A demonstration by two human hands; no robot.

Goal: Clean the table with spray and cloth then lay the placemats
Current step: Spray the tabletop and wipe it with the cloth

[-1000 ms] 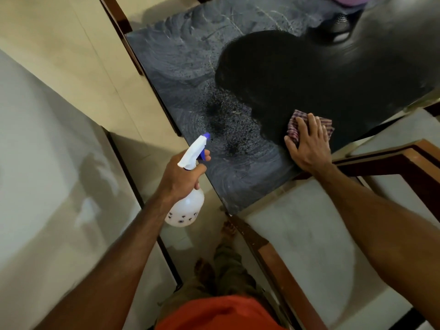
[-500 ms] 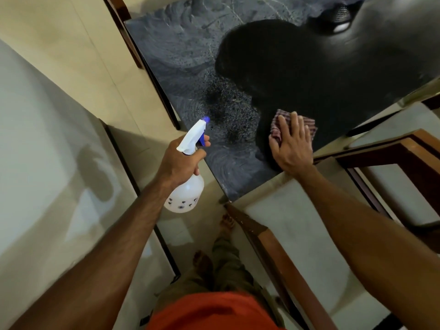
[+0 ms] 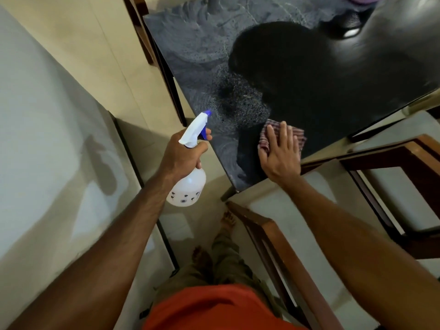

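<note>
A dark glossy table (image 3: 333,75) fills the upper right, its left part streaked with grey wet smears and spray droplets. My left hand (image 3: 183,156) grips a white spray bottle (image 3: 188,186) with a blue nozzle, held off the table's near corner and pointing at the droplets. My right hand (image 3: 278,151) lies flat on a red checked cloth (image 3: 297,136), pressing it onto the table near the front edge. No placemats are in view.
A wooden chair (image 3: 273,234) with a pale seat stands right below the table's corner, another chair (image 3: 404,158) to the right. A dark round object (image 3: 350,22) sits at the table's far side. Bare feet (image 3: 202,256) stand on the tiled floor.
My right hand has slid the cloth leftward along the table's front edge toward the near corner. The spray bottle has stayed in my left hand beside the corner.
</note>
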